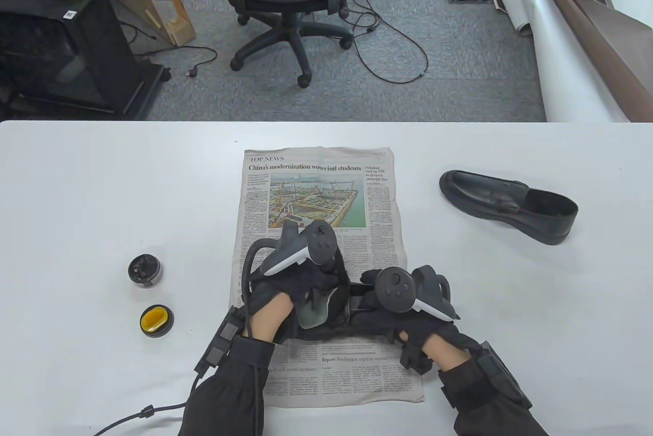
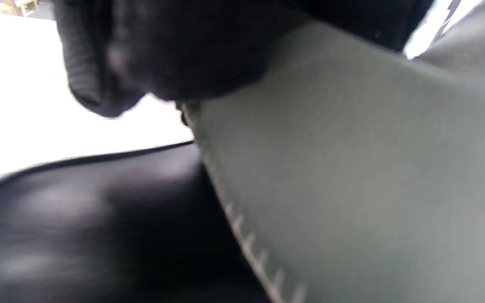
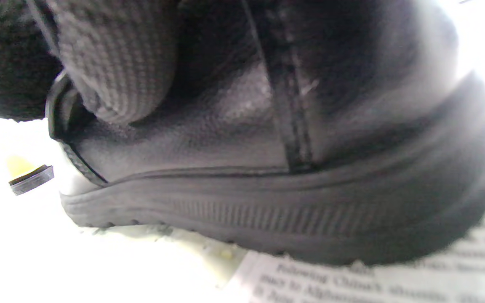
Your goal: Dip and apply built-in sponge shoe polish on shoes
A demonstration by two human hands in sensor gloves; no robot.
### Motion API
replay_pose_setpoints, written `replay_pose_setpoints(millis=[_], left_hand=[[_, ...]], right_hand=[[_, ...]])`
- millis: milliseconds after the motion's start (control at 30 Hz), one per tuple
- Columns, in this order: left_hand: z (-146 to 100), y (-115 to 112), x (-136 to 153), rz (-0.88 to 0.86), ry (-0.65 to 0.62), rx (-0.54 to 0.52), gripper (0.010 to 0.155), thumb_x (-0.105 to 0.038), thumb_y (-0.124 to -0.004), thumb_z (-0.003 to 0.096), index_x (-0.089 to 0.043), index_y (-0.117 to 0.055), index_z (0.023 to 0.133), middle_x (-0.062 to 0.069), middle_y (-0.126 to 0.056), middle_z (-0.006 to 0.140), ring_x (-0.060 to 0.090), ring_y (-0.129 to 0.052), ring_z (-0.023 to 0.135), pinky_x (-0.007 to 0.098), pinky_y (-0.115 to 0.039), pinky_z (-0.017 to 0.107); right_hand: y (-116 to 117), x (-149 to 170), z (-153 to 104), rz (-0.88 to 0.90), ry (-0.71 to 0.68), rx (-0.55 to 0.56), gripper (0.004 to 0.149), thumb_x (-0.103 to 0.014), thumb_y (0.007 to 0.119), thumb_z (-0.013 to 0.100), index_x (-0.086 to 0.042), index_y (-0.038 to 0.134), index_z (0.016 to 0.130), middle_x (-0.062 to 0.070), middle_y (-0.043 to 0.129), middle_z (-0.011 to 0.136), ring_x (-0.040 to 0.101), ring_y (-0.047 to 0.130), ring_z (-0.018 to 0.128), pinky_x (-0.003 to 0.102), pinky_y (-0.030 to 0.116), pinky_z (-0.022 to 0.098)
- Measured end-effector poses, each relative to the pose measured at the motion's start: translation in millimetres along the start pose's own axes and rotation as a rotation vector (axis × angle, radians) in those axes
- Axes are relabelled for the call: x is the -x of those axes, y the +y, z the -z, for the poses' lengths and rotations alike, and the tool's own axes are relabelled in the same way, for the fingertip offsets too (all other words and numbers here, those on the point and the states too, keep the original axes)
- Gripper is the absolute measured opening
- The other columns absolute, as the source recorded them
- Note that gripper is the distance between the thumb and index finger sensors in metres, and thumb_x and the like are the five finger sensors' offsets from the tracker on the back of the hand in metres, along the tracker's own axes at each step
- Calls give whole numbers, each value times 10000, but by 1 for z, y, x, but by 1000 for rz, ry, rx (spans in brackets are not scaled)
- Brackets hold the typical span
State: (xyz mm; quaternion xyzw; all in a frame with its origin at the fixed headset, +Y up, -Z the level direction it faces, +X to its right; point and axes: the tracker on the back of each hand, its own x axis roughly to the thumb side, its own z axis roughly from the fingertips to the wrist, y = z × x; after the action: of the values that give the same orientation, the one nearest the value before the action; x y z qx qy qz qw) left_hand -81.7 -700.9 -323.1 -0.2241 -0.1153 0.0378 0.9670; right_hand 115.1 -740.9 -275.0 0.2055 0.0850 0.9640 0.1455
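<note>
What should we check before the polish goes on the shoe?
1. Shoe on the newspaper: ok.
2. Shoe steadied: ok, left hand at its opening, right hand on it.
3. Polish tin open: ok.
4. Yellow sponge lid picked up: not ok, it lies on the table.
5. Sponge dipped: cannot tell.
6. Second shoe out of the way: ok, off the paper to the right.

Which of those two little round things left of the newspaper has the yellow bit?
Start at the newspaper on the white table and look left of its lower half. Two small round black items sit there; the nearer one shows a yellow centre, while the farther one is dark all over.
</note>
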Motion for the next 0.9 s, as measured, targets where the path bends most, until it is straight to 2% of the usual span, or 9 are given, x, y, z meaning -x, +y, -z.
replay_pose_setpoints(millis=[200, 367, 500, 600, 733, 800, 900], left_hand=[[-1, -6, 30, 121, 112, 70, 503, -479, -855, 425, -301, -821, 894, -68, -1027, 476, 60, -990, 132, 398, -911, 449], [-17, -8, 62, 169, 192, 77, 502, -479, -860, 424, -302, -825, 892, -68, -1029, 477, 60, -992, 133, 399, -912, 449], [-30, -7, 74, 197, 253, 43, 506, -476, -869, 425, -288, -829, 893, -64, -1031, 475, 62, -993, 130, 401, -912, 445], [-41, -4, 64, 265, 236, -57, 506, -479, -882, 421, -293, -830, 889, -70, -1031, 470, 52, -993, 127, 389, -919, 441], [-54, -3, 32, -25, -25, -282, 511, -478, -885, 411, -295, -829, 885, -69, -1035, 462, 53, -993, 119, 391, -920, 434], [-55, -7, 10, -128, -121, -334, 516, -479, -885, 408, -294, -826, 886, -68, -1036, 461, 53, -994, 117, 390, -922, 432], [-53, -14, -9, -120, -132, -394, 531, -486, -886, 400, -294, -816, 890, -73, -1037, 460, 49, -996, 115, 385, -925, 431]], right_hand=[[0, 0, 0, 2, -1, -1, 440, -586, 867, 296, -308, 983, 616, -24, 652, 994, 327, 753, 860, 569, 688, 672], [0, 0, 0, 2, -1, 0, 440, -587, 867, 295, -308, 984, 615, -25, 654, 992, 325, 755, 859, 567, 690, 672], [0, 0, 0, 0, 3, 2, 439, -586, 867, 296, -308, 984, 616, -25, 653, 992, 326, 754, 859, 568, 689, 672], [0, 0, 0, 3, 2, 0, 440, -586, 868, 294, -308, 985, 614, -26, 653, 993, 326, 754, 859, 567, 689, 671], [0, 0, 0, 2, 5, 1, 439, -586, 868, 294, -308, 984, 615, -28, 653, 992, 325, 754, 859, 566, 688, 673], [0, 0, 0, 5, 4, 0, 440, -587, 867, 295, -309, 983, 615, -29, 652, 992, 323, 752, 861, 565, 688, 673], [0, 0, 0, 4, 5, 0, 438, -585, 867, 296, -308, 983, 616, -28, 651, 993, 324, 753, 861, 565, 687, 675]])
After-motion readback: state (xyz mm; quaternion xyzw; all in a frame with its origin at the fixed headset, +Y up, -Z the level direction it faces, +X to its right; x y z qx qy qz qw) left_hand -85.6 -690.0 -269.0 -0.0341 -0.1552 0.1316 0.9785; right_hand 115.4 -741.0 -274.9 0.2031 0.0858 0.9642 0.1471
